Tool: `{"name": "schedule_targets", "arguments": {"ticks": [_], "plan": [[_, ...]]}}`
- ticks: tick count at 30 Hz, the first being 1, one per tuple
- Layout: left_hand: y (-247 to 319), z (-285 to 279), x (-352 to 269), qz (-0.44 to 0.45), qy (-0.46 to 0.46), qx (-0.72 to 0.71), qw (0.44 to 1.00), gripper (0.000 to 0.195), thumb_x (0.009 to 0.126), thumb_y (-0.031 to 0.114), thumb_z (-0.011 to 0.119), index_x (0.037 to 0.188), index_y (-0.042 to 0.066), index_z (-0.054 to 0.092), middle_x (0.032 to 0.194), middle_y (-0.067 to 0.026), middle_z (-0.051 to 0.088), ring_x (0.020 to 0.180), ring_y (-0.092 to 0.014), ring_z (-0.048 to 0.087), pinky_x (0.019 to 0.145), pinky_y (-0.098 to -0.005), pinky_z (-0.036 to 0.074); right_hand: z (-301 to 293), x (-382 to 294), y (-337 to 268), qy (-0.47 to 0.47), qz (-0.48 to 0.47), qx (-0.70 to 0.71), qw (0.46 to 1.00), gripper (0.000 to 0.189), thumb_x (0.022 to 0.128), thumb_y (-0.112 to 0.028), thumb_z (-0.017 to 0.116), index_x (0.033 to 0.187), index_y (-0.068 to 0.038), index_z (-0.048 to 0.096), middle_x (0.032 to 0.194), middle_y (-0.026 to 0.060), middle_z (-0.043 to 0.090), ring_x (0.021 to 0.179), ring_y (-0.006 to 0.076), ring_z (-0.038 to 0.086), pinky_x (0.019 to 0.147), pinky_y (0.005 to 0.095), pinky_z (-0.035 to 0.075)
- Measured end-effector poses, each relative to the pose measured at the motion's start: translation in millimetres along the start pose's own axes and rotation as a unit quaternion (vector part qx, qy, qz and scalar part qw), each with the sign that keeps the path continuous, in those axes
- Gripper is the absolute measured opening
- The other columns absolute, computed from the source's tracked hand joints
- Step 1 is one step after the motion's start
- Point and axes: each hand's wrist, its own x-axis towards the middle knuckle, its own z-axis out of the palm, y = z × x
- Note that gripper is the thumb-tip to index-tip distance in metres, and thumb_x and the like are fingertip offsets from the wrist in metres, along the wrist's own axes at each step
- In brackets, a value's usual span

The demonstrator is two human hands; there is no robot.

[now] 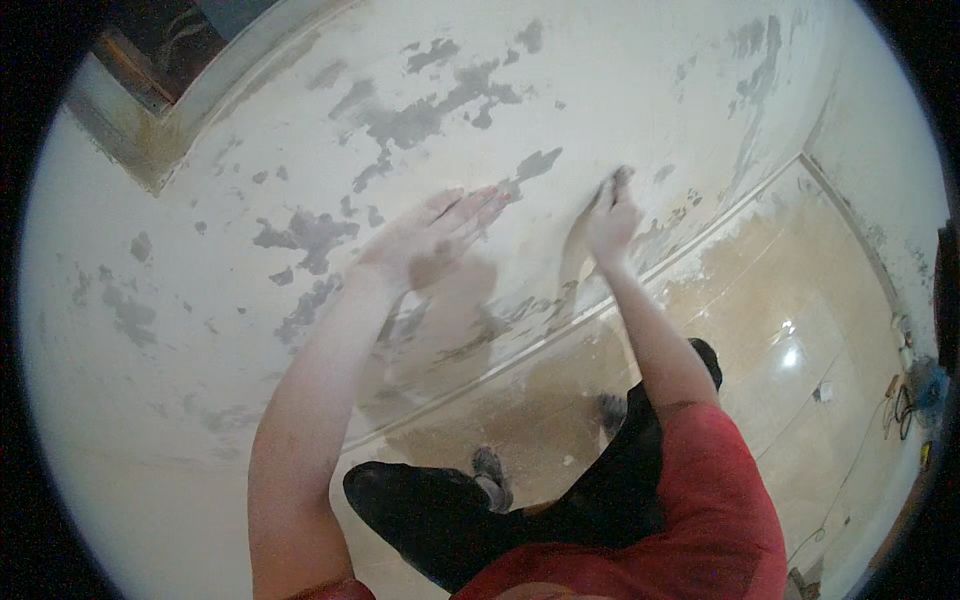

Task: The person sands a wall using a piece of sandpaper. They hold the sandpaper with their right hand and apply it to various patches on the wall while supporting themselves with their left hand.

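Note:
My left hand (pixel 442 232) is stretched out over a whitish plastered wall (pixel 465 45), with its fingers extended and nothing visible in it. Whether the palm touches the wall is hard to tell. Further right, near the foot of the wall, my right hand (pixel 613 217) has its fingers bent towards the plaster. A thin dark edge shows beside those fingers; it could be a held thing or a shadow. Grey bare patches (pixel 409 124) are scattered over the wall around both hands, and pale dust coats the hands.
A recessed opening (pixel 157 120) cuts into the wall at upper left. A narrow ledge (pixel 525 354) runs along the wall's foot to a corner. Dusty tiles (pixel 780 360) cover the floor, where a cable (pixel 904 409) and a blue plastic-like item (pixel 928 386) lie at far right.

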Motion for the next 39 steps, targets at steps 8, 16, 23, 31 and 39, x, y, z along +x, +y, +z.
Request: {"name": "schedule_targets", "arguments": {"ticks": [8,16,23,31,39], "plan": [[5.2,-10.3,-2.5,-0.018,-0.012,-0.003,1.000,0.067,0.099,0.031,0.049,0.163,0.013,0.037,0.172,0.0024,0.031,0.157,-0.011,0.030,0.126,-0.0364,0.028,22.5,-48.2,65.0,-0.105,-0.406,-0.071,0.905,0.055,0.090,-0.004,0.065,0.145,0.001,0.059,0.114,0.0220,0.073,0.106,0.0379,0.073,0.084,0.0395,0.062],[6.6,-7.7,-5.1,-0.023,-0.022,0.018,0.999,0.071,0.098,0.038,0.051,0.164,0.016,0.036,0.173,0.0021,0.030,0.158,-0.012,0.028,0.130,-0.0402,0.018,41.0,-62.3,32.4,-0.104,-0.539,0.018,0.836,0.055,0.076,0.005,0.065,0.130,0.000,0.069,0.103,0.0173,0.075,0.085,0.0313,0.075,0.075,0.0357,0.063],[5.6,-4.7,-3.0,-0.045,0.000,-0.006,0.999,0.068,0.100,0.039,0.049,0.163,0.018,0.037,0.173,0.0039,0.030,0.157,-0.012,0.030,0.131,-0.0415,0.017,45.3,-48.4,60.4,0.078,-0.390,0.041,0.917,0.054,0.078,0.008,0.063,0.132,0.002,0.067,0.096,0.0177,0.073,0.082,0.0317,0.073,0.074,0.0383,0.061],[2.6,-5.5,-1.7,-0.040,-0.005,-0.015,0.999,0.064,0.102,0.040,0.048,0.162,0.020,0.039,0.171,0.0046,0.033,0.156,-0.011,0.031,0.130,-0.0412,0.018,57.3,-25.9,75.3,-0.056,-0.427,0.232,0.872,0.042,0.090,0.012,0.051,0.127,0.001,0.069,0.115,0.0234,0.073,0.121,0.0359,0.068,0.104,0.0414,0.054],[5.1,-6.3,-2.7,-0.048,0.016,-0.013,0.999,0.059,0.103,0.038,0.046,0.159,0.020,0.046,0.170,0.0049,0.036,0.154,-0.011,0.035,0.129,-0.0399,0.020,58.7,-75.3,54.8,-0.222,-0.133,0.216,0.941,0.041,0.087,-0.004,0.066,0.128,0.003,0.067,0.135,0.0236,0.068,0.132,0.0289,0.063,0.109,0.0392,0.050]]}}
